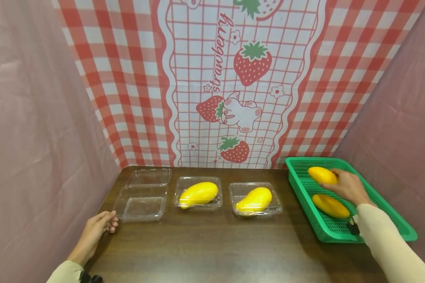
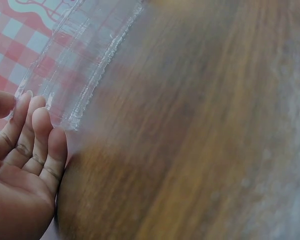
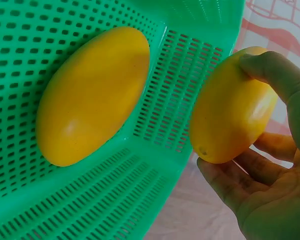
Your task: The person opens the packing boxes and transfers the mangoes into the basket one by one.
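My right hand (image 1: 348, 186) grips a yellow mango (image 1: 320, 175) between thumb and fingers, over the far part of the green basket (image 1: 306, 210). In the right wrist view this held mango (image 3: 230, 110) overlaps the basket's end wall. A second mango (image 3: 95, 95) lies on the basket floor, nearer the front. At the left, my left hand (image 1: 97, 228) pinches the front left corner of a clear plastic container (image 1: 143, 208) with thumb and forefinger. This container stands with its lid folded back and nothing inside. Its edge (image 2: 97, 75) shows beyond the fingers in the left wrist view.
Two more clear containers stand side by side on the brown table (image 1: 212, 247), each with one mango inside: the middle container (image 1: 182, 182) and the right container (image 1: 277, 206). A checked strawberry cloth (image 1: 138, 98) hangs behind; pink curtains (image 1: 39, 137) close in both sides.
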`<state>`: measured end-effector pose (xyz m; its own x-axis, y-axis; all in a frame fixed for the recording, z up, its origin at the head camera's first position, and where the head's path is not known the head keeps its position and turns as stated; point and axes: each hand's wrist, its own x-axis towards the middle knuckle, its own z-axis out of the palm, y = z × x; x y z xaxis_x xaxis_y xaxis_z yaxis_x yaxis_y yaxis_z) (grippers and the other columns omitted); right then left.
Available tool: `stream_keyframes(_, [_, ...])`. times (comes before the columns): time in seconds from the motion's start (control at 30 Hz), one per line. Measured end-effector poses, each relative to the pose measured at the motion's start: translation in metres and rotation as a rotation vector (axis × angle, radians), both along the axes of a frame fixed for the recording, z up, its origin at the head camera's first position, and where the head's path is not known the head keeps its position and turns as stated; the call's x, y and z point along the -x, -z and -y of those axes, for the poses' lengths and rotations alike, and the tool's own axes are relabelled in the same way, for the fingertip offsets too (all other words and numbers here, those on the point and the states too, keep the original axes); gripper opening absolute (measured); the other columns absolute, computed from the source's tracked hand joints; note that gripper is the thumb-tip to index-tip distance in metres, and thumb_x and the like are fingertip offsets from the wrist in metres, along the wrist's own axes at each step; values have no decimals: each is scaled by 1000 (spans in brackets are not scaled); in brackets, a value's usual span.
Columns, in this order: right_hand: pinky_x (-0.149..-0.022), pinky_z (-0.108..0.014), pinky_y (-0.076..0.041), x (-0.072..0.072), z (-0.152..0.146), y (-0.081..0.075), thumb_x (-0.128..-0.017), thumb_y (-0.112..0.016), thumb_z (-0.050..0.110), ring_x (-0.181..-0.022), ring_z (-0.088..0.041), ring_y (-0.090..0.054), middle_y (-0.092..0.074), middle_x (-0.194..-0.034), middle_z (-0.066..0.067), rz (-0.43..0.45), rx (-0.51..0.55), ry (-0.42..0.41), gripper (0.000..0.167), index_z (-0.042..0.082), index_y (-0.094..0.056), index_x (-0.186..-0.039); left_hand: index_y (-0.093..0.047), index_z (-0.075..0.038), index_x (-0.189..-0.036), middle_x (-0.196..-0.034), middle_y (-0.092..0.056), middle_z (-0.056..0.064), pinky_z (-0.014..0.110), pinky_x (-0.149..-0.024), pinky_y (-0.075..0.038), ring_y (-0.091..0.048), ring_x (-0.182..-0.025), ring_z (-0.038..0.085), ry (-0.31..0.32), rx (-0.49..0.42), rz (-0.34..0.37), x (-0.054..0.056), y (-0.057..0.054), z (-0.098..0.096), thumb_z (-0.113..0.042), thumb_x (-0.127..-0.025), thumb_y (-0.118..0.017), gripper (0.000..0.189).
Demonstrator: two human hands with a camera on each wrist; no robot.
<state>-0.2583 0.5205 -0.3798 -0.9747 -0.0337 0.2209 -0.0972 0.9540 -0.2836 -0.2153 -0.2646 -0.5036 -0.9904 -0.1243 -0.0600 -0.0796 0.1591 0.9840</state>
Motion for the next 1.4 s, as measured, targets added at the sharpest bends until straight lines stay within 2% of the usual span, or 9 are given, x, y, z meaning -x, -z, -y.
stream_keyframes(0.3, [-60,-34,-43,1,-14,7,-92,-76,43,-71,-26,-52,-66,-99,-27,25,-10,11,81,-22,-48,-132,-64,0,-92,-83,-64,2,26,-66,-54,-60,-69,12,1,-13,25,4,-1,0,-24,-109,-54,31])
stream_keyframes(0.6, [-59,-34,-41,5,-29,10,-93,-74,45,-70,-27,-49,-65,-93,-23,97,-26,30,84,-25,-47,-131,-64,1,-91,-83,-64,3,25,-65,-54,-60,-68,11,0,-25,1,4,-1,-1,-25,-108,-55,32])
stream_keyframes(0.7, [-61,-40,-46,5,-39,13,-94,-73,45,-72,-31,-51,-65,-95,-30,144,-41,45,86,-28,-45,-130,-64,1,-92,-84,-64,4,25,-65,-55,-60,-69,11,5,-25,-1,4,0,-1,-25,-108,-55,32])
stream_keyframes(0.8, [-69,-53,-53,3,-48,17,-94,-72,46,-80,-47,-58,-62,-106,-42,192,-58,56,88,-31,-45,-127,-65,1,-92,-85,-64,4,25,-65,-55,-60,-69,11,11,-30,-2,5,1,-2,-24,-108,-55,31])
stream_keyframes(0.93, [-78,-66,-52,0,-57,21,-92,-72,48,-99,-64,-55,-53,-120,-49,240,-63,70,89,-31,-47,-124,-65,1,-93,-86,-64,4,25,-65,-55,-60,-69,11,13,-30,1,6,1,-2,-24,-108,-55,32])
stream_keyframes(1.2, [-84,-70,-49,-4,-63,26,-90,-74,51,-104,-67,-49,-50,-123,-50,317,-41,111,94,-30,-45,-126,-64,5,-96,-89,-64,5,26,-66,-55,-60,-73,13,25,-18,2,6,-1,-3,-25,-109,-54,34])
stream_keyframes(1.4, [-80,-65,-51,-5,-65,31,-88,-76,49,-98,-61,-52,-52,-119,-49,344,-50,117,93,-30,-46,-124,-63,8,-100,-90,-64,7,26,-67,-56,-60,-74,13,26,-3,-3,6,-3,-4,-28,-109,-54,38])
